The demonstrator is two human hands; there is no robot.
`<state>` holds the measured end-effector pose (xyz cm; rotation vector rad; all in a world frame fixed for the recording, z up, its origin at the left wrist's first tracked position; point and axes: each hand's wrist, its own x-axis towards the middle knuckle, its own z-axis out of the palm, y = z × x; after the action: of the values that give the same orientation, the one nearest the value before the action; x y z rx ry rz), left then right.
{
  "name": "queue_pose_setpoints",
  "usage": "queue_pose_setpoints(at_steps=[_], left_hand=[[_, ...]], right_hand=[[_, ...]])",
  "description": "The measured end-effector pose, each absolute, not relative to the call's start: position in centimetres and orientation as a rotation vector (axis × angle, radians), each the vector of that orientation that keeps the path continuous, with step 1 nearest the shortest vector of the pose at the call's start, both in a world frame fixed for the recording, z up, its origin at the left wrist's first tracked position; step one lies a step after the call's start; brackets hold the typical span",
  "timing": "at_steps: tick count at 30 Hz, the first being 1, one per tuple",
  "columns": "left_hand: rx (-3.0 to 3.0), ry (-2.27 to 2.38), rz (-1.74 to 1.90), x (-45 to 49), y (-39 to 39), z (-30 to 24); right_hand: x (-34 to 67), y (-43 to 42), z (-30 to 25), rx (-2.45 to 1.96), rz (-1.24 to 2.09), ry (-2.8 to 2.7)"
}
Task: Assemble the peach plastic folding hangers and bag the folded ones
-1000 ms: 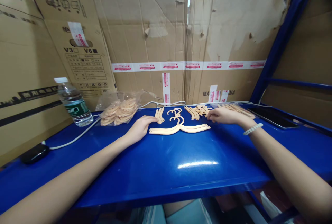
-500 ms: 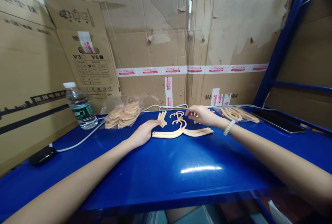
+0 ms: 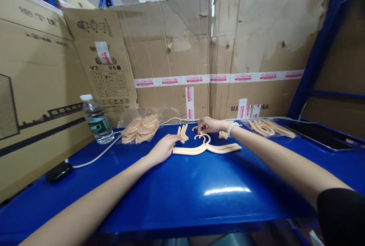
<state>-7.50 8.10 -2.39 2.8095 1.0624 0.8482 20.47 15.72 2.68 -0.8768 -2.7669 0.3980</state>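
Observation:
Two beige plastic hangers (image 3: 190,150) lie side by side on the blue table, arms spread and curved hooks pointing away from me. My left hand (image 3: 164,148) rests beside their left end, fingers stretched out, tips touching or close by a group of short curved hanger arms (image 3: 184,133). Behind the hangers, my right hand (image 3: 211,125) reaches in with fingers bent in a pinch over another hanger hook (image 3: 195,128); the fingers cover most of it. Several small beige pieces (image 3: 223,135) lie below my right wrist.
A clear bag of beige parts (image 3: 142,128) sits at left, beside a water bottle (image 3: 98,122) and a black mouse-like object (image 3: 59,172) with a white cable. Another bag of parts (image 3: 269,128) and a dark phone or tablet (image 3: 321,137) lie right. Cardboard sheets (image 3: 171,56) stand behind.
My right hand has moved left and its fingers have come down over the rear hook, uncovering the small pieces on the right. My left hand stays by the short arms. The view has shifted slightly.

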Motion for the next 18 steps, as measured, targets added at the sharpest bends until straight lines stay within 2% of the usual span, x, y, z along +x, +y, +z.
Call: queue_pose_setpoints(at_steps=[11, 18], left_hand=[[2.729, 1.11, 0.867, -7.3, 7.6, -1.8], [2.512, 1.099, 1.177, -6.3, 5.7, -0.3]], right_hand=[[21.9, 12.0, 3.0, -0.9, 0.668, -1.992], [22.3, 4.9, 1.8, -0.885, 0.961, -1.593]])
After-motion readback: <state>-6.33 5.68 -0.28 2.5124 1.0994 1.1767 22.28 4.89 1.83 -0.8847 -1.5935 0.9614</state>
